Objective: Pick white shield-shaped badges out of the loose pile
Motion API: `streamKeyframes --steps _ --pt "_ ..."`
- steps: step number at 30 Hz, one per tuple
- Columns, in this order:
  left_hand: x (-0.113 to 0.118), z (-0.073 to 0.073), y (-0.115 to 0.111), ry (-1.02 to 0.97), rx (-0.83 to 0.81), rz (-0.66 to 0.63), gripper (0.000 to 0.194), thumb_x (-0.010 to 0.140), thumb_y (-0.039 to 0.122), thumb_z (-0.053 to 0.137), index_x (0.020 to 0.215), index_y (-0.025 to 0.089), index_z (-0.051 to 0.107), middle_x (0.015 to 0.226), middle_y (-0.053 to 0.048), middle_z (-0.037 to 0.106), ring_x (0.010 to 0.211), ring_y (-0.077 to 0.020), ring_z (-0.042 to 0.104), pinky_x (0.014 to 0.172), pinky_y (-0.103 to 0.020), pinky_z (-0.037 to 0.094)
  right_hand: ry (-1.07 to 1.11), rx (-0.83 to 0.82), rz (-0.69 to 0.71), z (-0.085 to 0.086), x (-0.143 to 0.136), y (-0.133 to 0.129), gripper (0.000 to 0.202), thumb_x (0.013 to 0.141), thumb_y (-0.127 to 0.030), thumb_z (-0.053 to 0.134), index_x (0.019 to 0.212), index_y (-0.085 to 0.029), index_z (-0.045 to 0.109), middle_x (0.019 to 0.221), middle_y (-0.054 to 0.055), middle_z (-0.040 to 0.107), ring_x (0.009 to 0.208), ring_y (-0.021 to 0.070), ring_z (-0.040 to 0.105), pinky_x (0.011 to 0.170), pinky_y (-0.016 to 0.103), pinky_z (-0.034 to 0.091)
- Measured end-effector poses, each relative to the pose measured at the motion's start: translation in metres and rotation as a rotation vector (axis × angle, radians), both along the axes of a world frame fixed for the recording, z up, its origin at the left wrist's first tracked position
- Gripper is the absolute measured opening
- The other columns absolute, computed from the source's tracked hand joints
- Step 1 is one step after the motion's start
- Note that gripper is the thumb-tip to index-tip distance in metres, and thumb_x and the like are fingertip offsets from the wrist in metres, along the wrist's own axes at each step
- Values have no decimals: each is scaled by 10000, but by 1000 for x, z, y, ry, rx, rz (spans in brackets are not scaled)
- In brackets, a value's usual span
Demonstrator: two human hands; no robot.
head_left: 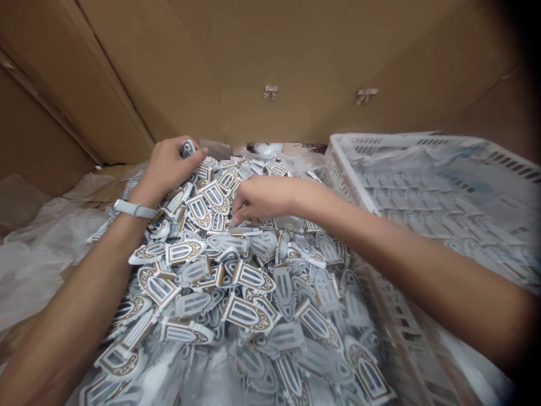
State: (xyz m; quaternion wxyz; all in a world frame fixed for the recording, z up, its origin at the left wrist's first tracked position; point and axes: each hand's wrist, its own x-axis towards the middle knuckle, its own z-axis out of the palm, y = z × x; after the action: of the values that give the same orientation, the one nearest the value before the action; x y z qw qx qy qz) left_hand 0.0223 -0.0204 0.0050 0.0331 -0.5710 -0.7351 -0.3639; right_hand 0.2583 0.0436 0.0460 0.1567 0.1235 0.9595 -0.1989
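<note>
A big heap of small arched window-shaped pieces (249, 313), white and grey with gold-brown scrollwork on many, fills the middle. At the heap's far left, my left hand (171, 163) is closed around one or more of these pieces, with a grey arched end (187, 148) showing above the fingers. A white band (135, 209) circles the left wrist. My right hand (264, 197) reaches across from the right, its fingers curled down among the pieces. What its fingertips grip, if anything, is hidden by the hand.
On the right stands a white plastic crate (349, 169) with rows of similar pieces and clear plastic inside. Crumpled clear plastic (46, 254) lies at left. Brown cardboard walls (270, 45) rise behind, bearing two small bow-shaped ornaments (270, 93).
</note>
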Motion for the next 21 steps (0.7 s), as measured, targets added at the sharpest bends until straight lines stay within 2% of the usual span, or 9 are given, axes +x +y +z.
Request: streamKeyframes --steps 5,10,14,21 --pt "0 0 0 -10 18 -16 384 932 566 619 882 197 712 882 -68 723 906 -257 672 897 -423 498 5 7 -6 -1 1 -1 256 1025 -360 716 1112 -171 866 837 29 768 707 137 595 735 326 421" --pt "-1 -1 1 -4 21 -12 395 928 575 606 870 199 714 853 -56 705 864 -235 653 886 -412 505 21 10 15 -1 2 -2 278 1050 -374 680 1078 -163 859 849 35 768 697 131 565 745 326 420" --pt "0 -1 0 -6 -1 5 397 938 586 597 879 210 706 867 -40 704 880 -231 652 897 -396 494 19 -7 -9 -2 2 -3 314 1079 -382 635 1077 -150 848 827 46 764 715 142 603 746 323 438" --pt "-1 -1 0 -1 16 -3 383 928 574 606 870 208 704 859 -45 713 871 -226 656 882 -391 509 41 16 2 -5 2 -3 316 1085 -372 621 1198 -177 843 999 66 806 834 162 664 822 333 478"
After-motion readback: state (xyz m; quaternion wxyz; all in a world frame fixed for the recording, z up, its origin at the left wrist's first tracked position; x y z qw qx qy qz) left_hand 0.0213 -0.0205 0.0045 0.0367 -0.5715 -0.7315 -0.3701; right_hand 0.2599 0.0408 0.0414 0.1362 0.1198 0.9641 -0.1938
